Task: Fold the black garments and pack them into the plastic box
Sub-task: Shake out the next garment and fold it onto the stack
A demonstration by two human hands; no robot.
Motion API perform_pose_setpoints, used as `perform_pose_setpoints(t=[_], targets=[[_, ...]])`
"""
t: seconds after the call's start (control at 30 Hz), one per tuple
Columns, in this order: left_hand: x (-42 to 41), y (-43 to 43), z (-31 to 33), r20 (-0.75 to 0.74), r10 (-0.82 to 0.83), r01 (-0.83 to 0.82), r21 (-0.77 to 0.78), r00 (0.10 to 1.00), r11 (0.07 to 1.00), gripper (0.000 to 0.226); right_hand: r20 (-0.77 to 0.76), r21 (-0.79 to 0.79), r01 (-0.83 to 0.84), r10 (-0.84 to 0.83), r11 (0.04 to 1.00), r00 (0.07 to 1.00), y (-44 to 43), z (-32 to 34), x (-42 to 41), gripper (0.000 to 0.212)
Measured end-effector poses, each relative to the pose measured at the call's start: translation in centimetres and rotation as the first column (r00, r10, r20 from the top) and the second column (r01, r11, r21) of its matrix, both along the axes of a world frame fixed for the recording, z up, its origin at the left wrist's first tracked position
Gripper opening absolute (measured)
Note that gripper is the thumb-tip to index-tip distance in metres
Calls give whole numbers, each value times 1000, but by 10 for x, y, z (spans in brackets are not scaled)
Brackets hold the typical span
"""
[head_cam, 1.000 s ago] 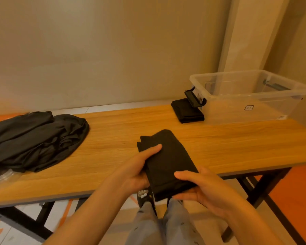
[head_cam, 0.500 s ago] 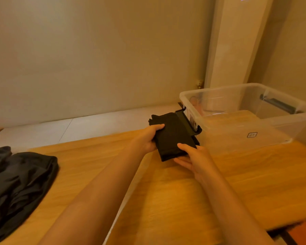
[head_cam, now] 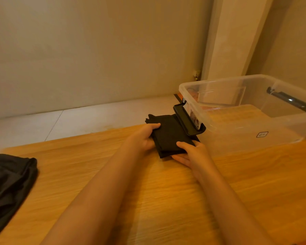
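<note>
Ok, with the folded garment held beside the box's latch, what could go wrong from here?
1. The folded garment lies against the black latch of the plastic box; lifting it could snag there.
2. The left hand and right hand pinch only its edges, so the fold may sag open going over the rim.

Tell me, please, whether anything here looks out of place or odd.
Mildly: the left hand and right hand hold the folded garment beside the box, by its black latch, not inside. The box looks empty. A dark heap lies unfolded at left.
</note>
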State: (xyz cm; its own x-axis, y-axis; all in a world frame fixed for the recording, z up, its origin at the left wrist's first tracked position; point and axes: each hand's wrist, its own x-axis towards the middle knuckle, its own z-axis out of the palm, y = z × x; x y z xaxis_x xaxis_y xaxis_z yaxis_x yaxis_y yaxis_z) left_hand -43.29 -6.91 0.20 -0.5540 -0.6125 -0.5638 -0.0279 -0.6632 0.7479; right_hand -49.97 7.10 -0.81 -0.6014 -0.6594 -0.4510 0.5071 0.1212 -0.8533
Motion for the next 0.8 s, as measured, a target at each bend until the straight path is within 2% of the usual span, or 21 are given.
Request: perform_pose_setpoints(t=[0.37, 0.47, 0.57, 0.7, 0.8], targets=[[18, 3, 2, 12, 12, -11, -33, 1000, 999, 7, 29, 20, -63, 62, 998, 998, -1, -2, 9, 55], [32, 2, 1, 16, 11, -10, -36, 1000, 999, 12, 37, 36, -100, 99, 994, 994, -1, -2, 18, 65], [43, 1, 1, 16, 14, -13, -54, 1000, 998, 20, -29, 54, -121, 123, 991, 992, -2, -1, 27, 69], [41, -5, 16, -36, -7, 3, -108, 999, 994, 19, -166, -15, -106, 102, 994, 981, -2, 6, 22, 48], [29, -10, 26, -43, -29, 23, -134, 999, 991, 19, -183, -58, -79, 67, 995, 981, -2, 8, 15, 30]])
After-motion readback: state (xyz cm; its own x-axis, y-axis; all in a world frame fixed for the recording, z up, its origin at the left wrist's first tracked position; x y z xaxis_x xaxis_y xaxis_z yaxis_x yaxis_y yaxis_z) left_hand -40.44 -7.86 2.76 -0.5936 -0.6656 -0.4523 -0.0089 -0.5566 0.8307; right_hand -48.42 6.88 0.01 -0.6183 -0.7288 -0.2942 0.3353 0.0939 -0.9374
